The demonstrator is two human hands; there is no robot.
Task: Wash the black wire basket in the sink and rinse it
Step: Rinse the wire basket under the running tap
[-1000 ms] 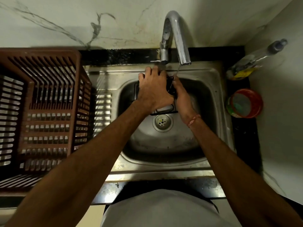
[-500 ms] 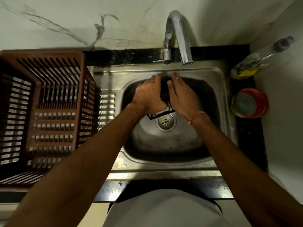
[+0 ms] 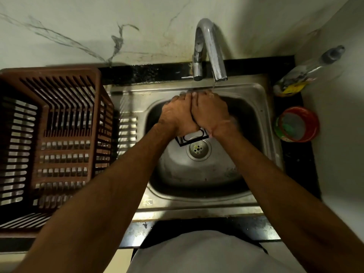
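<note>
Held low in the stainless steel sink basin (image 3: 199,174), just above the round drain strainer (image 3: 198,149) and behind it: the black wire basket (image 3: 192,137), almost wholly covered by both hands, only its near lower corner showing below the wrists. Left hand (image 3: 178,115) clasped over the basket's left part, right hand (image 3: 211,112) over its right part, the two pressed side by side with knuckles touching, fingers curled down and away toward the back wall of the basin. Fingertips reaching up near the thin stream falling from the curved chrome tap (image 3: 209,50), which drops just right of the right hand's knuckles. Basket directly beneath the palms, so neither hand nearer than the other; long axis probably running left to right across the basin, though too little wire visible to be sure. Next move judged to turn on shifting the basket a little right and up, to bring the wires under the stream rather than the backs of the hands
</note>
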